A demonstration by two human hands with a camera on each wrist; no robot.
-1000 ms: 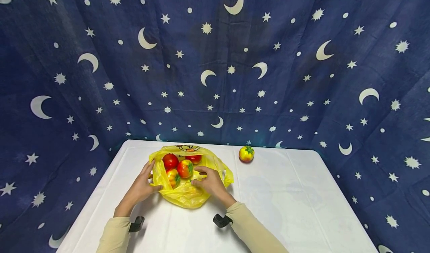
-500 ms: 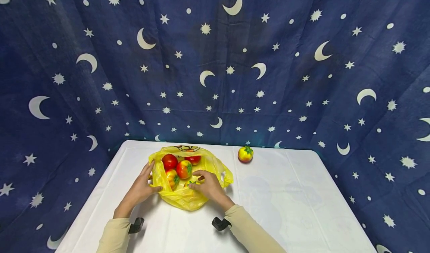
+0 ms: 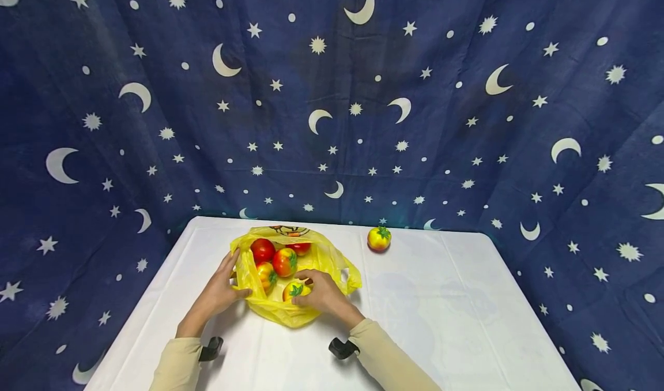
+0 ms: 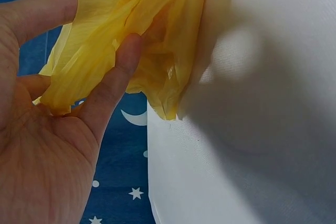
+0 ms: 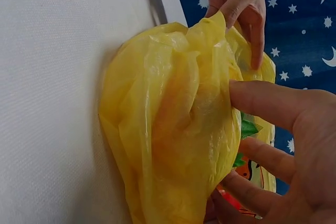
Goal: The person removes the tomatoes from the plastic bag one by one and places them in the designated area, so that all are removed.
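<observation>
In the head view a yellow plastic bag (image 3: pixel 282 313) lies mouth open on the table. Inside are several red and yellow tomatoes (image 3: pixel 285 262), some with green leafy tops. My left hand (image 3: pixel 220 287) holds the bag's left rim; the left wrist view shows the thumb (image 4: pixel 128 56) lying against the plastic, other fingers partly hidden behind it. At the front right rim, my right hand (image 3: pixel 324 292) has its thumb (image 5: pixel 257 98) outside the bag and fingers reaching behind the plastic, tips hidden. Right beside that hand sits a yellow tomato (image 3: pixel 293 290) inside the bag.
One yellow-red tomato (image 3: pixel 379 239) stands on the white table (image 3: pixel 441 316) near its back edge, right of the bag. A dark blue curtain (image 3: pixel 332 120) with moons and stars hangs behind and around the table.
My right hand has moved slightly toward the front edge, and the bag's front rim has come down with it. The yellow tomato beside that hand, mostly hidden before, now shows. My left hand stays put.
</observation>
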